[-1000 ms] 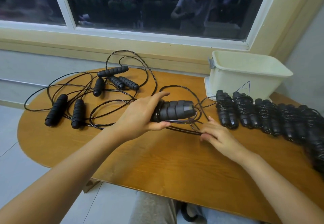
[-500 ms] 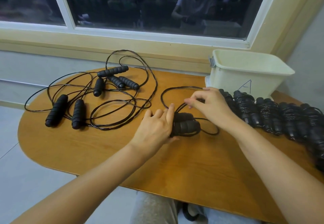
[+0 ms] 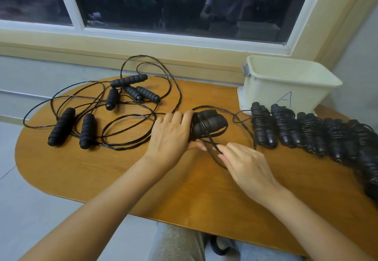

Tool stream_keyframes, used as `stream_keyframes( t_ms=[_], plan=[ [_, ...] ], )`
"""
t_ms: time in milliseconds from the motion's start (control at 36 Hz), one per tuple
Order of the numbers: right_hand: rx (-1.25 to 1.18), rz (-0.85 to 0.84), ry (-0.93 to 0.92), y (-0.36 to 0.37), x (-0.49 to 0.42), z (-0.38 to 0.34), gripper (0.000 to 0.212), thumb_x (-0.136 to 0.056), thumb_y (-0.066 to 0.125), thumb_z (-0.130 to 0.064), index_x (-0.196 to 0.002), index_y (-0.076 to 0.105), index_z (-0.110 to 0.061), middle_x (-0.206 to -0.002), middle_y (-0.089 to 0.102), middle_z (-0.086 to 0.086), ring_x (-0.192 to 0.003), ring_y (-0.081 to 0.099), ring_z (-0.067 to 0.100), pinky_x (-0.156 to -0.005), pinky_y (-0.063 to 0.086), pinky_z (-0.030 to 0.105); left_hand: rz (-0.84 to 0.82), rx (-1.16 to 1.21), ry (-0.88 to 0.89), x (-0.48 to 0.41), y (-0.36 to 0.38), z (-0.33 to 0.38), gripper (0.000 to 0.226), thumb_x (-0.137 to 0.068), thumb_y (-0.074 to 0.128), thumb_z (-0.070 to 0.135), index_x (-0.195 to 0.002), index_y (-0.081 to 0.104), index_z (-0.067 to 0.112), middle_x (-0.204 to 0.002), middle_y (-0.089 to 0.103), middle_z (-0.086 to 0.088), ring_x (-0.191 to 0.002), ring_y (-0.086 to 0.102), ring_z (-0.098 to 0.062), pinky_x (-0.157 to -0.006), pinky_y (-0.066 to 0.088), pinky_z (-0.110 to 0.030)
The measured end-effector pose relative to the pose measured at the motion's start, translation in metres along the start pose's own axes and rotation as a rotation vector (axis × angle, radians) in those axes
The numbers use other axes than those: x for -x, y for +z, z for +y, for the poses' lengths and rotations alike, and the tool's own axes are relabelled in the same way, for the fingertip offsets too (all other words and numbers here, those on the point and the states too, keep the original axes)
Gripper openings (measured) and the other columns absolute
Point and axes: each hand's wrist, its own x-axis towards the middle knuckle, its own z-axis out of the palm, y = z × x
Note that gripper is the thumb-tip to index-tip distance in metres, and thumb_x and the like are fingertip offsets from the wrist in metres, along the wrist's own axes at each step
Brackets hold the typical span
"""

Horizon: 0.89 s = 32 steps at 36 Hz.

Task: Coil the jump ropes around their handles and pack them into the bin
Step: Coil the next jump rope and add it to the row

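The pair of handles (image 3: 208,124) is held down against the tabletop (image 3: 102,170) by the left hand (image 3: 170,138), whose fingers are laid over the left end of the pair with the thumb tucked beneath. Half a second ago the right hand (image 3: 243,164) was up on the far side of the handles, near the bin; it has since been brought round to the near side, and a doubled strand of the cord (image 3: 212,150) is now pinched between its fingertips, the other fingers loosely curled. From this it is judged that another turn has been carried round the handles and that winding is partway through; how many turns are already on cannot be told for certain, as black cord blends into black foam. A slack loop trails right towards the row of coiled ropes (image 3: 306,136), laid side by side just in front of the cream bin (image 3: 286,89). Three uncoiled ropes (image 3: 98,113) lie tangled at the far left, so coiling and all packing remain.
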Motion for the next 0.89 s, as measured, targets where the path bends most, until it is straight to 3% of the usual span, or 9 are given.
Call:
stream_keyframes(
  t_ms=[167, 250, 361, 472, 556, 639, 750, 833, 889],
  plan=[
    [0.024, -0.01, 0.023, 0.023, 0.016, -0.002, 0.03, -0.096, 0.044, -0.023, -0.096, 0.07, -0.008, -0.085, 0.068, 0.003, -0.081, 0.068, 0.019, -0.068, 0.06, 0.031, 0.02, 0.184, -0.02, -0.002, -0.007, 0.004, 0.098, -0.069, 0.03, 0.087, -0.117, 0.06, 0.007, -0.096, 0.068, -0.009, -0.082, 0.067, -0.03, -0.065, 0.051, -0.038],
    [0.039, 0.008, -0.007, 0.032, 0.017, -0.008, 0.028, -0.097, 0.043, -0.021, -0.091, 0.068, -0.009, -0.078, 0.067, 0.001, -0.074, 0.068, 0.017, -0.08, 0.058, 0.033, -0.001, 0.255, -0.047, -0.001, -0.012, 0.009, 0.099, -0.066, 0.032, 0.089, -0.119, 0.058, 0.009, -0.098, 0.067, -0.006, -0.083, 0.066, -0.026, -0.063, 0.048, -0.034],
    [0.095, 0.03, -0.014, 0.044, 0.016, -0.011, 0.029, -0.099, 0.043, -0.019, -0.1, 0.068, -0.006, -0.08, 0.069, 0.004, -0.072, 0.068, 0.018, -0.084, 0.06, 0.041, -0.031, 0.297, -0.057, 0.0, -0.015, 0.013, 0.099, -0.062, 0.038, 0.09, -0.12, 0.056, 0.011, -0.102, 0.067, -0.002, -0.085, 0.066, -0.022, -0.062, 0.036, -0.025],
    [0.118, 0.047, -0.035, 0.051, 0.017, -0.012, 0.028, -0.099, 0.045, -0.021, -0.101, 0.068, -0.006, -0.082, 0.069, 0.004, -0.073, 0.069, 0.019, -0.085, 0.06, 0.041, -0.037, 0.306, -0.064, 0.0, -0.014, 0.012, 0.091, -0.065, 0.047, 0.085, -0.125, 0.054, 0.016, -0.109, 0.066, 0.002, -0.093, 0.064, -0.018, -0.065, 0.036, -0.024],
    [0.091, 0.055, -0.044, 0.048, 0.016, -0.006, 0.031, -0.1, 0.044, -0.026, -0.09, 0.068, -0.009, -0.076, 0.066, 0.002, -0.067, 0.066, 0.017, -0.074, 0.06, 0.034, -0.012, 0.289, -0.075, 0.0, -0.012, 0.009, 0.08, -0.073, 0.048, 0.076, -0.126, 0.054, 0.017, -0.109, 0.066, 0.003, -0.092, 0.065, -0.016, -0.064, 0.033, -0.021],
    [0.063, 0.07, -0.048, 0.042, 0.017, 0.002, 0.031, -0.096, 0.048, -0.031, -0.081, 0.065, -0.01, -0.074, 0.064, 0.002, -0.064, 0.061, 0.014, -0.057, 0.05, 0.022, 0.013, 0.292, -0.093, -0.002, -0.01, 0.003, 0.075, -0.075, 0.049, 0.072, -0.126, 0.055, 0.017, -0.108, 0.067, 0.002, -0.091, 0.065, -0.018, -0.063, 0.037, -0.023],
    [-0.02, 0.105, -0.082, 0.034, 0.021, 0.015, 0.031, -0.093, 0.053, -0.034, -0.077, 0.062, -0.01, -0.069, 0.062, -0.001, -0.061, 0.061, 0.011, -0.064, 0.05, 0.019, 0.051, 0.313, -0.116, -0.006, -0.01, -0.002, 0.077, -0.075, 0.043, 0.075, -0.125, 0.055, 0.018, -0.106, 0.067, 0.003, -0.091, 0.064, -0.017, -0.062, 0.039, -0.025],
    [-0.084, 0.103, -0.063, 0.03, 0.022, 0.022, 0.042, -0.101, 0.047, -0.044, -0.08, 0.063, -0.01, -0.059, 0.058, -0.008, -0.049, 0.056, 0.006, -0.053, 0.042, 0.016, 0.075, 0.35, -0.14, -0.007, -0.011, -0.004, 0.077, -0.075, 0.041, 0.076, -0.123, 0.055, 0.018, -0.103, 0.067, 0.004, -0.09, 0.065, -0.016, -0.061, 0.041, -0.025],
    [-0.139, 0.101, -0.039, 0.028, 0.02, 0.025, 0.049, -0.102, 0.044, -0.05, -0.082, 0.065, -0.01, -0.053, 0.05, -0.011, -0.043, 0.048, 0.004, -0.048, 0.035, 0.015, 0.092, 0.366, -0.145, -0.009, -0.01, -0.005, 0.075, -0.076, 0.044, 0.075, -0.123, 0.055, 0.018, -0.102, 0.066, 0.006, -0.088, 0.064, -0.015, -0.057, 0.035, -0.02]
  ],
)
